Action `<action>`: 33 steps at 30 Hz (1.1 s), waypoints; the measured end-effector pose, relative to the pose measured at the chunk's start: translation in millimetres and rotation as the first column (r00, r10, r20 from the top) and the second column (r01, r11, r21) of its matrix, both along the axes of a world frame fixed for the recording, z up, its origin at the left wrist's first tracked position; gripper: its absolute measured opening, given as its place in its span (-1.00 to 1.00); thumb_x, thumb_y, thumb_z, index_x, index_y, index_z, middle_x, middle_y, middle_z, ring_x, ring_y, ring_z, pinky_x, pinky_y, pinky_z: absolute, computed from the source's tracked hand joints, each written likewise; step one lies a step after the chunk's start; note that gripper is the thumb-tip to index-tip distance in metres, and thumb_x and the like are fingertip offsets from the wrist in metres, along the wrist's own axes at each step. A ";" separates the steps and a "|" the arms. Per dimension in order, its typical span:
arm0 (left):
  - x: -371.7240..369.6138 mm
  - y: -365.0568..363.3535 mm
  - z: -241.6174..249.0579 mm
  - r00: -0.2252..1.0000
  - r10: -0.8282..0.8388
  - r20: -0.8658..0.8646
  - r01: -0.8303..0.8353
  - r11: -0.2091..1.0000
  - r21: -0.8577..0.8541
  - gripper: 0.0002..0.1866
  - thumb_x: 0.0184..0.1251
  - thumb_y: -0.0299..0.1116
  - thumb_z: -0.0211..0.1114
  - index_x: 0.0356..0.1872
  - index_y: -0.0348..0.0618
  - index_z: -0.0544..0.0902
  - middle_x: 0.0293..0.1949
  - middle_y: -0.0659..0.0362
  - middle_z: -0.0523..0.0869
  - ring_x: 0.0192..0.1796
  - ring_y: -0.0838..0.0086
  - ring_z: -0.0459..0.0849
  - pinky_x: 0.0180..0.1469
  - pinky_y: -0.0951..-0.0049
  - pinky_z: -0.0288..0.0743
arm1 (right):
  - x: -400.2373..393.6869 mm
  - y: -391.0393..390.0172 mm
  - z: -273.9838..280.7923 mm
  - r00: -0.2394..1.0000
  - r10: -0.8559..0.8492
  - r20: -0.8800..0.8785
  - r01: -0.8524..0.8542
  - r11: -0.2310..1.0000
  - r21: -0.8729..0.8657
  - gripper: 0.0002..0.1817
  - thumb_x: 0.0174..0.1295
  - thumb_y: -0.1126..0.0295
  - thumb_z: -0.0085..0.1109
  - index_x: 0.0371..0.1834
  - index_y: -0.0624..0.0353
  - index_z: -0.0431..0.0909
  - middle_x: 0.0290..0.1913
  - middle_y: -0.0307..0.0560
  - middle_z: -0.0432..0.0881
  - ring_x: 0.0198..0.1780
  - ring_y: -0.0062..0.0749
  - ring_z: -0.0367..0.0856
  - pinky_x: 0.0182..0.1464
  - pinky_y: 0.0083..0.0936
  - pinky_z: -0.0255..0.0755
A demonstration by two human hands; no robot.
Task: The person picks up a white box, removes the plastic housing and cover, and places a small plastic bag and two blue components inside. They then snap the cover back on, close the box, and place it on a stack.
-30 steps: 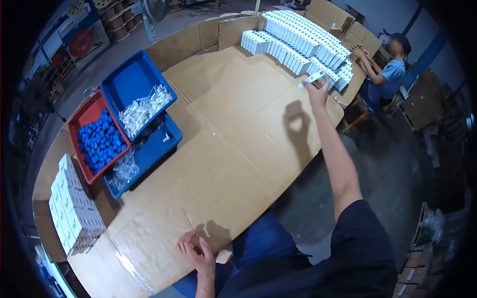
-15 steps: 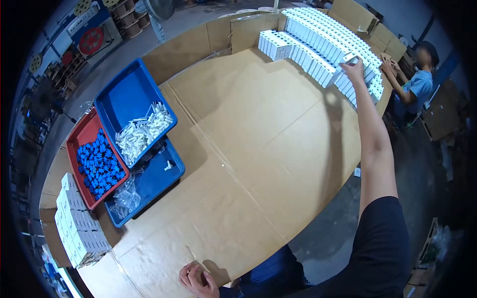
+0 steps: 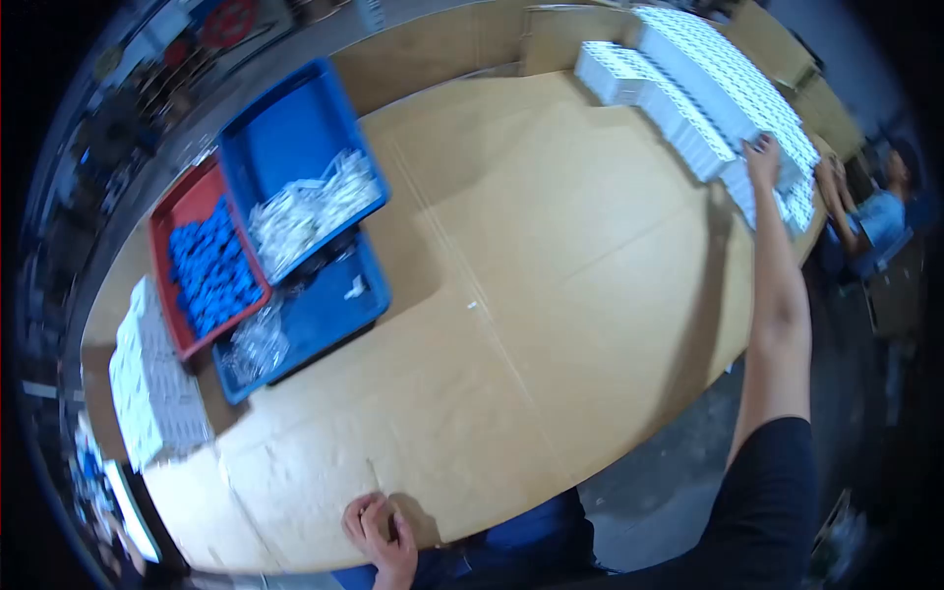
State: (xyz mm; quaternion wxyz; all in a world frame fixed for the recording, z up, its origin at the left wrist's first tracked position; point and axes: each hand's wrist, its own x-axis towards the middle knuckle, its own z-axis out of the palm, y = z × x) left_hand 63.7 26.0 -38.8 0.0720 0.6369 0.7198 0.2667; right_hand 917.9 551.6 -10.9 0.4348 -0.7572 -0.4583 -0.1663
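Note:
My right hand [image 3: 762,162] reaches to the far right of the table, fingers pinched at the near side of the white box stack [image 3: 723,84]. They seem to grip one small white box there; blur and the hand hide most of it. The stack stands in tight rows, its tops dotted with dark marks, with a lower row in front. My left hand [image 3: 379,536] rests on the near table edge, fingers loosely curled, thumb apart, holding nothing visible.
At left stand a blue tray [image 3: 285,113] with white plastic pieces, a red tray [image 3: 177,334] with blue parts, and a lower blue tray [image 3: 334,310] holding clear bags. More white boxes [image 3: 162,393] stand near left. Another person [image 3: 875,221] is beyond the stack. Cardboard walls [image 3: 433,59] edge the table.
The view has swung, so the table contents appear farther right and slightly higher at left. My right hand stays at the box stack; the box seen above its fingers is now less distinct.

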 end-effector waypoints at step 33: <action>-107.8 -139.4 24.0 0.725 -0.029 0.688 -0.314 0.875 0.368 -0.70 0.52 -0.45 0.30 0.19 -0.28 0.61 -0.12 0.11 0.80 -0.05 0.38 0.74 0.10 0.38 0.57 | -673.6 -542.5 54.6 0.340 0.821 -0.459 -0.931 0.364 -0.039 -0.74 0.44 0.58 0.23 0.14 0.35 0.65 0.02 0.00 0.78 0.05 -0.32 0.72 0.20 -0.39 0.55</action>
